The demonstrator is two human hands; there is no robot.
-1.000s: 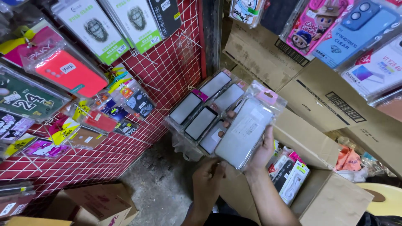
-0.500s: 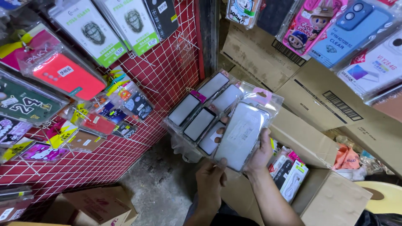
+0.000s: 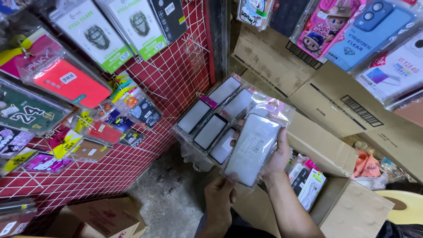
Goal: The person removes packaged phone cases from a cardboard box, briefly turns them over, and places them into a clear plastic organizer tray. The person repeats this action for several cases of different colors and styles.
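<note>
Two hands hold up a clear phone case in a plastic sleeve beside a red wire rack.

Nearest the camera, the left hand (image 3: 219,198) pinches the bottom edge of the phone case (image 3: 252,149) with thumb and fingers closed on it, while the right hand (image 3: 277,155) is wrapped round its right side, gripping it tilted, top end leaning to the right. Just under the right forearm an open cardboard box (image 3: 352,211) holds small packaged items (image 3: 308,180). Right behind the case hang several sleeved screen protectors (image 3: 211,119), overlapping it on the left. Farther left, the red wire rack (image 3: 172,79) carries many hanging packaged cases, among them a coral-red one (image 3: 70,83). Beyond, stacked cardboard boxes (image 3: 335,101) rise on the right, with more packaged cases (image 3: 374,26) hanging above them.
</note>
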